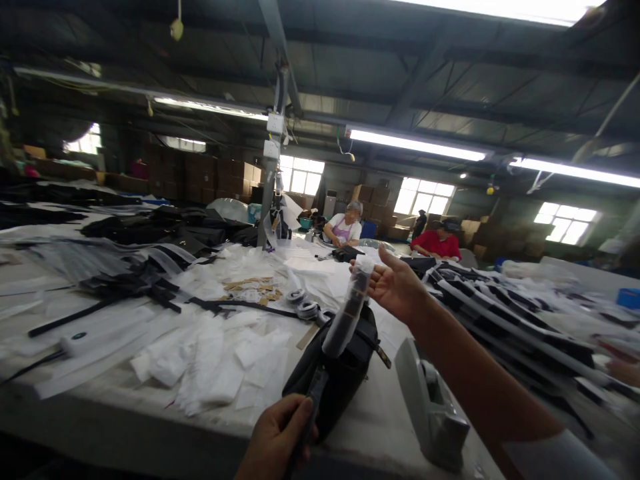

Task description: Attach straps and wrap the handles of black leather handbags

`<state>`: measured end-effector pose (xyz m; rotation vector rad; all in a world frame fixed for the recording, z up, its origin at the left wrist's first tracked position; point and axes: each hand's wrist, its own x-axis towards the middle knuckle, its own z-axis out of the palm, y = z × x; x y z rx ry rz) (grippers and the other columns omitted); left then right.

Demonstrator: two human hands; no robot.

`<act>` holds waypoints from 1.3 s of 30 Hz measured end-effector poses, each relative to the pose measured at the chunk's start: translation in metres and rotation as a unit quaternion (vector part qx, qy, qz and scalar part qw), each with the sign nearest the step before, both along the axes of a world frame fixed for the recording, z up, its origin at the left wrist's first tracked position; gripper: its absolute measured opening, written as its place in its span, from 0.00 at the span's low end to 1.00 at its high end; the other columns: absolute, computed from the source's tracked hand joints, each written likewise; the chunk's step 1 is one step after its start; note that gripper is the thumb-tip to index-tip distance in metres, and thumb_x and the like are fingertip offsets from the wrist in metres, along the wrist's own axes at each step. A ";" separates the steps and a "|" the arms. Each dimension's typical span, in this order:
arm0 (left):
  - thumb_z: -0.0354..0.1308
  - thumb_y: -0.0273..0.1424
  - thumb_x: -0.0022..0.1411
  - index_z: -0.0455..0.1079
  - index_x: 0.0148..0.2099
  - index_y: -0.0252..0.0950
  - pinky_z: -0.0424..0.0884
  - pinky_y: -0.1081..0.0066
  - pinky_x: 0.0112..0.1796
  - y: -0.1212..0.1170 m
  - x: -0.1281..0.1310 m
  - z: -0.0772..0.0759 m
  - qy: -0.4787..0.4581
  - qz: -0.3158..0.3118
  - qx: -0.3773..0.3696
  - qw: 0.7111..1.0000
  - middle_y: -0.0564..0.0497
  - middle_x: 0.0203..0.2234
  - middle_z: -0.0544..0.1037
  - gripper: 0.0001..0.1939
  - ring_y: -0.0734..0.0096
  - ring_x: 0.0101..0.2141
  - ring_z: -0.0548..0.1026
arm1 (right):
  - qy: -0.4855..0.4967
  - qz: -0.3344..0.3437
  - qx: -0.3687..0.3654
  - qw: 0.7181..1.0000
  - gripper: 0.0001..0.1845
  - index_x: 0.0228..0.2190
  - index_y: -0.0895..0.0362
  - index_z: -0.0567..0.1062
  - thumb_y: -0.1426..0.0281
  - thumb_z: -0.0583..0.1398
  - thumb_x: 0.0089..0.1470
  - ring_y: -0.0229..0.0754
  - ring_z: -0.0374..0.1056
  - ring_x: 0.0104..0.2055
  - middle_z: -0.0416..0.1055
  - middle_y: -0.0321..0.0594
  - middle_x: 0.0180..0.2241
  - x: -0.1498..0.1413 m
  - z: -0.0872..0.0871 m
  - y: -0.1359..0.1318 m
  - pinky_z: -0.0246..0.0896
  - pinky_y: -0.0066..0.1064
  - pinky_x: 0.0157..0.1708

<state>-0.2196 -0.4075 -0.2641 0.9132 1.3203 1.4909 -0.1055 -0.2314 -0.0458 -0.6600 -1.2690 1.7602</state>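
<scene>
My left hand (283, 433) is closed around the lower end of a black strap (316, 387) near the table's front edge. The strap's upper part runs into a translucent plastic sleeve (345, 320), which points up and away from me. My right hand (395, 283) is at the sleeve's far end, thumb raised apart and fingers stretched out behind the plastic. It seems to touch the sleeve without closing on it. Under the strap lies a black bag (360, 347) with a zipper pull (383, 357), partly covered by the strap and sleeve.
A grey tape dispenser (430, 407) stands right of the bag. White wrapping sheets (215, 353), rolled webbing (303, 303) and black straps lie to the left. Black and white pieces (505, 307) are heaped at right. Two people sit across the table, beyond a post (270, 193).
</scene>
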 end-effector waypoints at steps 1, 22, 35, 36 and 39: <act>0.57 0.59 0.52 0.70 0.28 0.34 0.61 0.77 0.20 0.001 -0.001 0.003 0.010 -0.008 0.018 1.000 0.54 0.17 0.72 0.30 0.76 0.18 0.67 | -0.021 0.002 0.011 1.000 0.19 0.32 0.60 0.73 0.55 0.58 0.59 0.39 0.72 0.27 0.75 0.43 0.27 -0.005 0.011 0.003 0.71 0.29 0.28; 0.59 0.42 0.60 0.73 0.49 0.39 0.72 0.66 0.42 0.002 -0.042 -0.007 0.214 0.098 0.075 0.969 0.45 0.41 0.80 0.18 0.56 0.42 0.77 | -0.310 -0.060 0.501 0.806 0.28 0.12 0.58 0.69 0.48 0.64 0.45 0.29 0.48 0.15 0.54 0.26 0.11 -0.005 0.052 0.064 0.40 0.27 0.19; 0.62 0.53 0.52 0.72 0.32 0.32 0.61 0.75 0.23 -0.007 -0.038 -0.021 -0.002 -0.044 -0.029 0.999 0.52 0.22 0.75 0.26 0.76 0.19 0.67 | -0.275 -0.118 0.365 0.882 0.20 0.18 0.53 0.75 0.55 0.60 0.54 0.39 0.64 0.17 0.68 0.34 0.15 0.046 -0.146 -0.100 0.56 0.29 0.20; 0.62 0.52 0.52 0.73 0.33 0.32 0.62 0.75 0.23 -0.009 -0.036 -0.018 -0.007 -0.049 -0.030 0.998 0.52 0.23 0.76 0.25 0.75 0.20 0.67 | -0.294 -0.059 0.272 0.914 0.25 0.17 0.54 0.76 0.51 0.58 0.55 0.38 0.62 0.15 0.68 0.35 0.14 0.040 -0.165 -0.107 0.53 0.29 0.18; 0.63 0.50 0.54 0.74 0.34 0.32 0.62 0.76 0.24 -0.011 -0.034 -0.013 -0.025 -0.037 -0.028 0.999 0.52 0.24 0.76 0.23 0.77 0.21 0.67 | -0.268 0.013 0.123 0.955 0.29 0.23 0.56 0.80 0.44 0.57 0.51 0.38 0.63 0.18 0.69 0.36 0.15 0.018 -0.200 -0.108 0.53 0.28 0.20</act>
